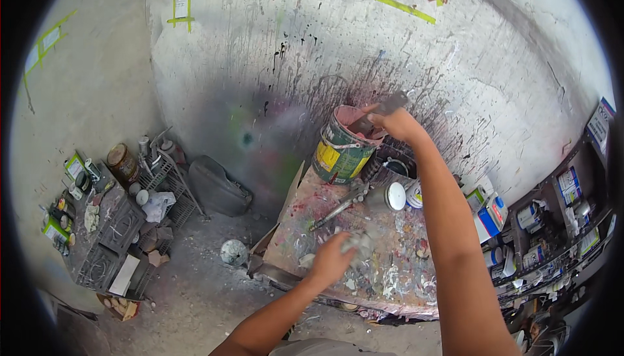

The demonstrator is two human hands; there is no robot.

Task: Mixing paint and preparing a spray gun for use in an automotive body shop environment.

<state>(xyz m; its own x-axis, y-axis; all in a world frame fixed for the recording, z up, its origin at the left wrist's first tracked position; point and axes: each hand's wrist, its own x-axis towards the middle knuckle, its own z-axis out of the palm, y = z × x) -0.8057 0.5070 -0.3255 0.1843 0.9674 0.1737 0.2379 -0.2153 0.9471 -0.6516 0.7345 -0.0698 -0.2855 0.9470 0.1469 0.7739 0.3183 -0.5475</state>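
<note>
In the head view, the right hand (398, 122) clamps a dark tool (394, 100) at the mouth of the bucket (333, 158), on the table's (396, 234) far end; the left hand (330, 260) clutches a blurred whitish rag (363, 244). The step seems to be bucket work; the next move calls for clearing the rim. Paint stains table and wall (227, 50).

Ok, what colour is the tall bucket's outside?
The bucket is mostly green with a yellow patch, shown in head view.

At twelve o'clock the wall (260, 31) looks rough and matt, at two the green bucket (337, 161) smooth and faintly glossy, at four the can lid (395, 197) smooth and metallic, at five the paint-crusted tabletop (403, 262) rough and the crumpled wad (363, 245) soft-looking, matt.
</note>
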